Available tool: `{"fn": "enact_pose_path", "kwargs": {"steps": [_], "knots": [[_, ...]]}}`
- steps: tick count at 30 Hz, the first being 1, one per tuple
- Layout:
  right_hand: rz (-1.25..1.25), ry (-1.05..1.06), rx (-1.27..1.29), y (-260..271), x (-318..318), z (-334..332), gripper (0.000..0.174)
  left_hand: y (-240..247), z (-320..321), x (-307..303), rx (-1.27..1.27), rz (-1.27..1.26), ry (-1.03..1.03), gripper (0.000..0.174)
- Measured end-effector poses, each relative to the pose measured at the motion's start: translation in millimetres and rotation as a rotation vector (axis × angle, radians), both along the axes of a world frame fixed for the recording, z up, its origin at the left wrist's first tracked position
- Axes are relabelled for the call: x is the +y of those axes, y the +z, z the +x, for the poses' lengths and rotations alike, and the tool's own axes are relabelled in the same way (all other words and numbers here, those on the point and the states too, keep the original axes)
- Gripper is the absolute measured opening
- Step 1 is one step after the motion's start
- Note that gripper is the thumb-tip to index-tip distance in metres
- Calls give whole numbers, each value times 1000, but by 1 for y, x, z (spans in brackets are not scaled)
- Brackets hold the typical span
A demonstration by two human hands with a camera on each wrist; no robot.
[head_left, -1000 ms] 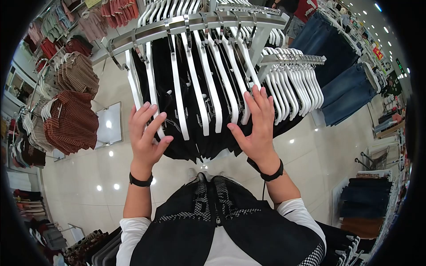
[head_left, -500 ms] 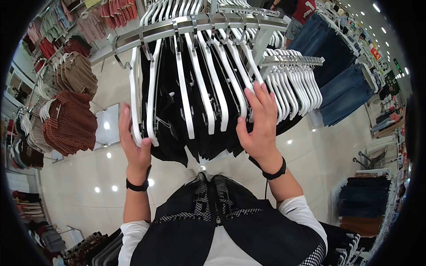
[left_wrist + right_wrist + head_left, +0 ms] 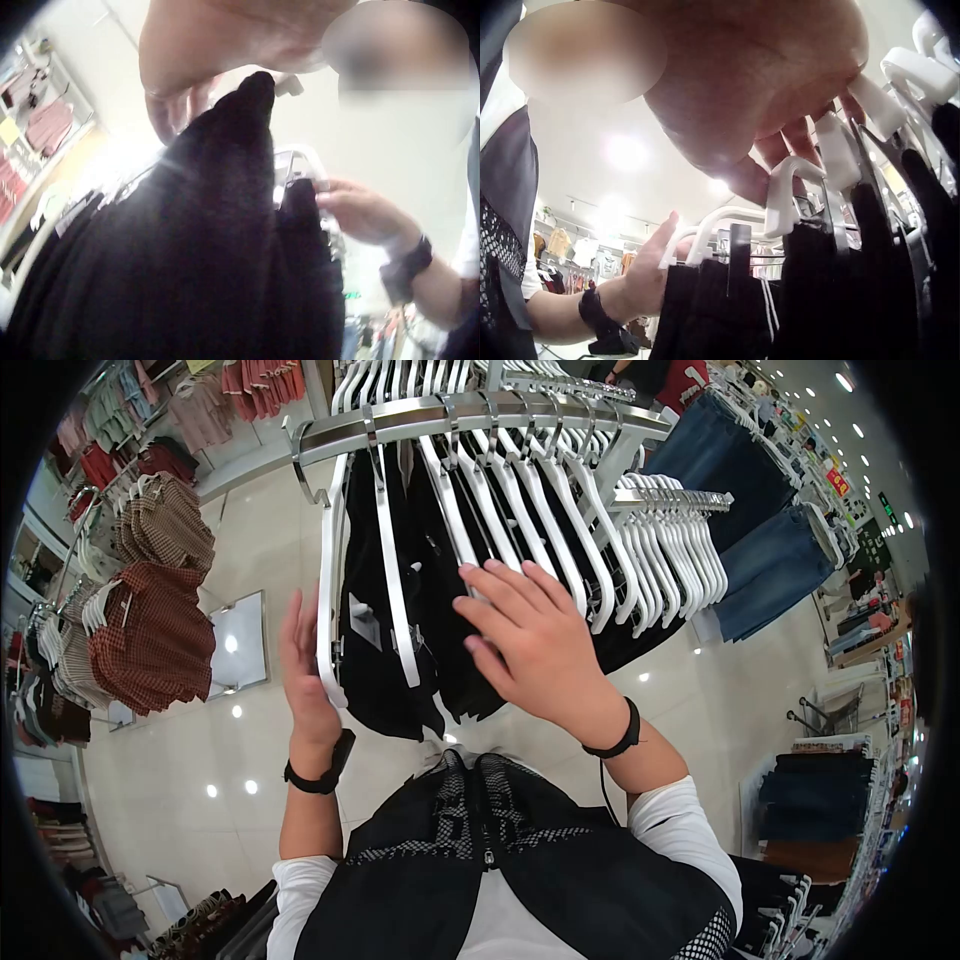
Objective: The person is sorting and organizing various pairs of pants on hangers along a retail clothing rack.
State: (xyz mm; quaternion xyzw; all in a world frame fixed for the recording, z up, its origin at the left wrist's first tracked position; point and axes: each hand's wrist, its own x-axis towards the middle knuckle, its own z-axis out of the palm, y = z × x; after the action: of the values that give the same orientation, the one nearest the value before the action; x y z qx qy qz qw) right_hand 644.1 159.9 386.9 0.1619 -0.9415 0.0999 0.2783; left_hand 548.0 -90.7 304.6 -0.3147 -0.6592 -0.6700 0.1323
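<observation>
White hangers (image 3: 393, 575) carrying black garments (image 3: 375, 705) hang from a metal rail (image 3: 420, 415) in front of me. My left hand (image 3: 311, 675) lies upright along the outer side of the leftmost hanger, fingers straight. Over the lower ends of the middle hangers stretches my right hand (image 3: 545, 645), its fingers extended to the left. In the right wrist view, the fingers (image 3: 799, 142) reach in among the white hanger ends (image 3: 784, 191). Black fabric (image 3: 217, 195) hangs close below the left palm in the left wrist view.
A lower rail with white hangers (image 3: 670, 560) stands to the right, beside hanging jeans (image 3: 775, 575). Checked garments (image 3: 155, 635) hang on a rack at left. Glossy tiled floor (image 3: 225, 745) lies below, and another person's dark clothing (image 3: 645, 375) shows at the back.
My left hand moved from over the left hangers to their outer side. The leftmost hangers have shifted right along the rail. My right hand turned and reached left across the middle hangers.
</observation>
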Motion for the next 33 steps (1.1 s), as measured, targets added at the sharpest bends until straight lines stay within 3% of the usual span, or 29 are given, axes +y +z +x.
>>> {"fn": "enact_pose_path", "kwargs": {"steps": [2, 4, 7, 9, 11, 12, 16, 22, 25, 27, 30, 33], "knots": [[-7, -61, 28, 0, -2, -2, 21, 6, -13, -2, -156, 79, -89, 89], [-46, -97, 14, 4, -9, -1, 25, 11, -36, -1, -300, 49, -194, 89], [-55, -123, 25, 4, -21, -5, 36, 18, -67, 9, -292, -4, -309, 71], [-61, -147, 38, 3, -30, -8, 45, 30, -74, 19, -253, -84, -232, 46], [-74, -181, 55, 4, -43, -11, 52, 33, -75, 31, -429, 30, -346, 31], [-65, -201, 20, 4, -49, -13, 57, 30, -78, 36, -395, 48, -355, 26], [-58, -222, -36, 8, -58, -14, 53, 38, -73, 48, -336, 29, -331, 29], [-61, -273, -67, 4, -56, -12, 35, 51, -44, 13, -264, 25, -414, 26], [-40, -310, -4, 5, -54, -18, 41, 37, -28, -10, -197, 23, -429, 30], [9, -361, 54, 7, -54, -24, 60, 26, -19, -20, -224, 19, -399, 32], [104, -307, 137, 17, -57, -31, 67, 12, -6, -39, -243, -3, -347, 26], [160, -389, 85, 10, -69, -42, 68, 2, 10, -49, -282, -1, -278, 21]]}}
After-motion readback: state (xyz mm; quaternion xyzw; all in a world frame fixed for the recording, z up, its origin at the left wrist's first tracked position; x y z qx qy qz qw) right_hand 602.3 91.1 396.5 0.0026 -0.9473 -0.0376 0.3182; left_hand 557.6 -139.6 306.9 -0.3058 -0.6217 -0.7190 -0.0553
